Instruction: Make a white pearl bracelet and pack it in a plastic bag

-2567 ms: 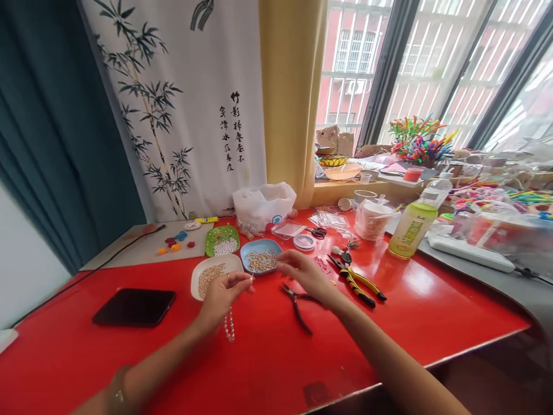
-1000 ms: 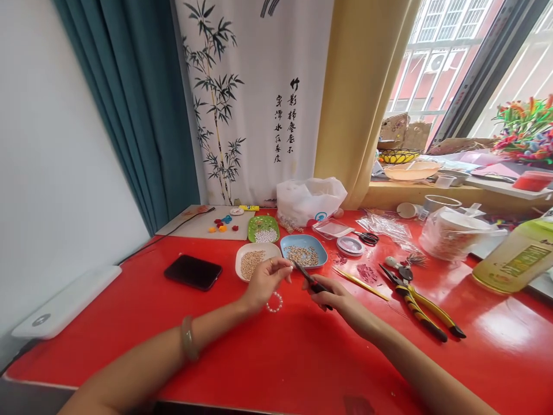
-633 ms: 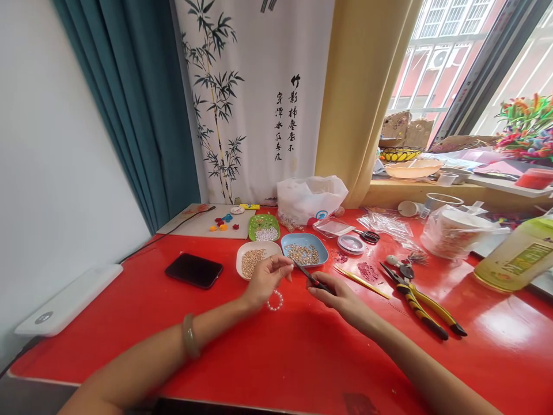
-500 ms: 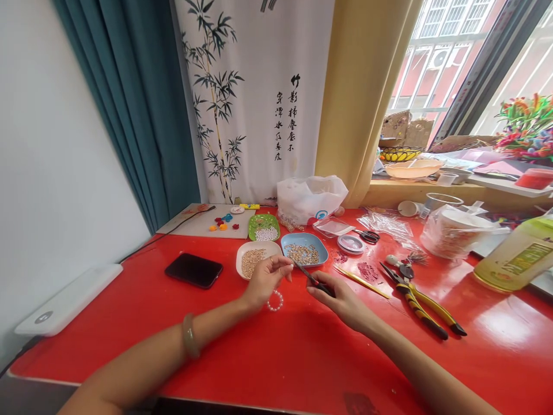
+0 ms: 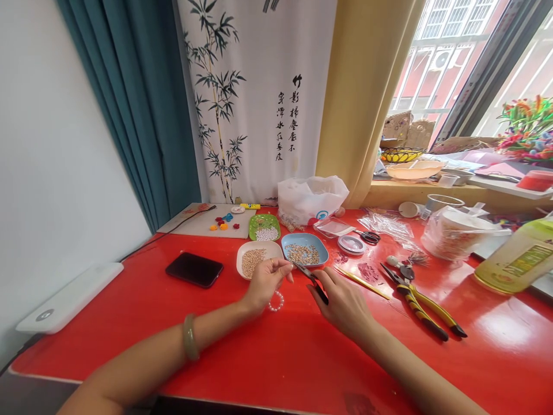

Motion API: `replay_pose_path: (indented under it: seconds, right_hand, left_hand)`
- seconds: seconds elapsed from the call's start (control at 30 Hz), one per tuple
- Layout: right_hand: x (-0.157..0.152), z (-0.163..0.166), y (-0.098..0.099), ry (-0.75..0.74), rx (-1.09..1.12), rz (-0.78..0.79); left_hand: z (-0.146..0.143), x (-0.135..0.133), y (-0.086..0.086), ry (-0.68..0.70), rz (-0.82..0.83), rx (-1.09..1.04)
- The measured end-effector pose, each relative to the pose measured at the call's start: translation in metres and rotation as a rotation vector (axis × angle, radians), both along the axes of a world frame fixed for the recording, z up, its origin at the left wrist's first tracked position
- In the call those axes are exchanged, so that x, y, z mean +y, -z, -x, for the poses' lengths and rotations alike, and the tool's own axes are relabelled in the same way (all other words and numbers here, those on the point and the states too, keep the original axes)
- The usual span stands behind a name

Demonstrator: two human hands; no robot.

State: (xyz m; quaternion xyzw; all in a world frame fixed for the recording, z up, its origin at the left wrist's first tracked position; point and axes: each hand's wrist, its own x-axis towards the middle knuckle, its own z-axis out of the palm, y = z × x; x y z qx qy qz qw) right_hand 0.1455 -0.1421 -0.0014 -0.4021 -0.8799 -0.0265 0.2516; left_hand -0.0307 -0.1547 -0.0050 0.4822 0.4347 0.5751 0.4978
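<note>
Thumb and index finger of my left hand are closed in a pinch. A small loop of white pearl-like beads hangs just below that hand; the end in the fingertips is too small to make out. My right hand is wrapped round dark-handled pliers, whose handles are spread. Their thin jaws reach the left fingertips. Just beyond the hands sit a white dish of gold beads and a blue dish of gold beads.
A green dish with white beads stands farther back. At left lies a black phone. Yellow-and-black pliers, yellow tweezers-like sticks and scissors lie at right. A plastic bag is behind.
The pliers' handles have spread apart, and my right hand has turned over them with its fingers higher. My left hand keeps its pinch in nearly the same place.
</note>
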Motion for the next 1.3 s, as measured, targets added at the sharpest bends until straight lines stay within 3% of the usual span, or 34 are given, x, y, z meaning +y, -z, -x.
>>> replay_pose_path:
  seconds: [0.07, 0.17, 0.3, 0.4, 0.57, 0.63, 0.73, 0.93, 1.3]
  right_hand:
    - [-0.001, -0.001, 0.003, 0.075, -0.099, -0.134]
    - [-0.001, -0.001, 0.005, 0.123, -0.161, -0.211]
    - [0.002, 0.000, 0.000, 0.086, -0.030, -0.103]
    - [0.003, 0.000, -0.008, -0.035, 0.294, 0.272]
    - [0.000, -0.001, -0.021, -0.318, 0.849, 1.255]
    - [-0.001, 0.000, -0.021, -0.394, 0.973, 1.464]
    - [0.000, 0.001, -0.017, -0.446, 1.054, 1.652]
    - [0.002, 0.002, -0.009, -0.513, 1.078, 1.801]
    - [0.003, 0.003, -0.008, -0.499, 1.082, 1.812]
  left_hand:
    - [0.000, -0.001, -0.001, 0.004, 0.008, -0.010]
    - [0.002, 0.001, 0.000, 0.010, 0.011, -0.010]
    - [0.003, 0.005, 0.000, 0.013, 0.052, 0.020]
    - [0.005, 0.008, -0.003, 0.028, 0.064, 0.009]
    - [0.007, 0.009, -0.005, 0.007, 0.054, -0.077]
    - [0.008, 0.009, -0.005, 0.013, 0.047, -0.091]
    - [0.008, 0.008, -0.005, 0.022, 0.035, -0.103]
    - [0.007, 0.007, -0.004, 0.032, 0.059, -0.136]
    - [0.006, 0.007, -0.005, 0.076, 0.081, -0.186]
